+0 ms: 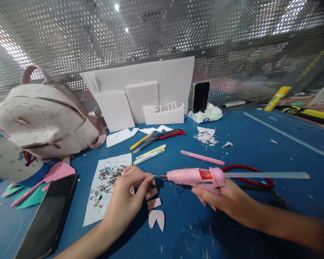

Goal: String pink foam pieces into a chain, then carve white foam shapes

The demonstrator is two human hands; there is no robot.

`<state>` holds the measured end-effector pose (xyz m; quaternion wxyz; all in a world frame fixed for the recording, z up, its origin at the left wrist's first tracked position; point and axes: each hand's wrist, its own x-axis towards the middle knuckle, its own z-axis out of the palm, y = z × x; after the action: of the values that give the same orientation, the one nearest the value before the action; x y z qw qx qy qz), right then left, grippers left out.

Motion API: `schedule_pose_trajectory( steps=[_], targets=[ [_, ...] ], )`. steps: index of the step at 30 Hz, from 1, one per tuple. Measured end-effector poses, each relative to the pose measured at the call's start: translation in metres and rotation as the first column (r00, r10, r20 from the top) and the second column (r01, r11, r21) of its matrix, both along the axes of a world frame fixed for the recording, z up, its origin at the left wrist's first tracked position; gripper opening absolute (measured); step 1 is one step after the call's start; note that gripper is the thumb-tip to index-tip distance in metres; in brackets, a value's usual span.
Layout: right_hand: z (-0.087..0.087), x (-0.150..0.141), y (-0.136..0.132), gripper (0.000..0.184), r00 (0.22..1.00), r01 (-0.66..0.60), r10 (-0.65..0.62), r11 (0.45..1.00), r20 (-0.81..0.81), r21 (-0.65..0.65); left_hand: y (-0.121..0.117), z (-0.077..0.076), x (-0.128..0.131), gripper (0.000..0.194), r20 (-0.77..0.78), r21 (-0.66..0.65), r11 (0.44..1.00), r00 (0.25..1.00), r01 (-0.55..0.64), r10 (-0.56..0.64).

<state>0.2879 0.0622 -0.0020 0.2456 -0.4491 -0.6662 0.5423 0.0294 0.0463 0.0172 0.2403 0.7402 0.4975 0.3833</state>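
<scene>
My right hand (230, 199) is wrapped round the handle of a pink hot glue gun (187, 176). A long clear glue stick (272, 175) sticks out of its back end, and its metal nozzle points left. Just left of the nozzle, my left hand (133, 190) is closed in a pinch. What its fingers hold is too small and hidden to make out. Below the left fingers lie a small pink strip (154, 203) and a pale pink notched piece (157, 219). Under the left hand's side rests a white paper sheet (90, 212) with many tiny coloured bits on it.
A black phone (47, 219) and a white backpack (48, 122) stand at the left. Behind are white foam boards (167, 79), a red cutter (172, 133), several markers, a pink pen (202, 157), white scraps (206, 136) and an upright phone (201, 97). A red cable loop (270, 183) lies right.
</scene>
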Motion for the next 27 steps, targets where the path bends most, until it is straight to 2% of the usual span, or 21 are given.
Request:
schedule_pose_trajectory(
  steps=[7, 12, 22, 27],
  targets=[
    [0.0001, 0.0006, 0.0012, 0.041, 0.999, -0.046, 0.046, 0.999, -0.013, 0.004, -0.0008, 0.0, 0.0001, 0.031, 0.004, -0.009, 1.0, 1.0, -0.006, 0.006],
    [0.0014, 0.0016, 0.0001, 0.041, 0.999, -0.033, 0.033, 0.999, -0.039, -0.003, -0.0007, 0.0008, 0.0006, 0.032, -0.001, -0.015, 1.0, 1.0, -0.002, 0.002],
    [-0.0031, 0.0069, -0.0007, 0.047, 0.999, -0.031, 0.03, 0.999, 0.027, 0.032, -0.0016, 0.0014, 0.0026, 0.031, 0.003, -0.02, 1.0, 1.0, -0.017, 0.017],
    [-0.0024, 0.0056, -0.0005, 0.047, 1.0, -0.019, 0.02, 0.999, -0.003, 0.046, -0.0018, 0.0012, 0.0022, 0.031, 0.006, -0.017, 1.0, 1.0, -0.016, 0.016]
  ],
)
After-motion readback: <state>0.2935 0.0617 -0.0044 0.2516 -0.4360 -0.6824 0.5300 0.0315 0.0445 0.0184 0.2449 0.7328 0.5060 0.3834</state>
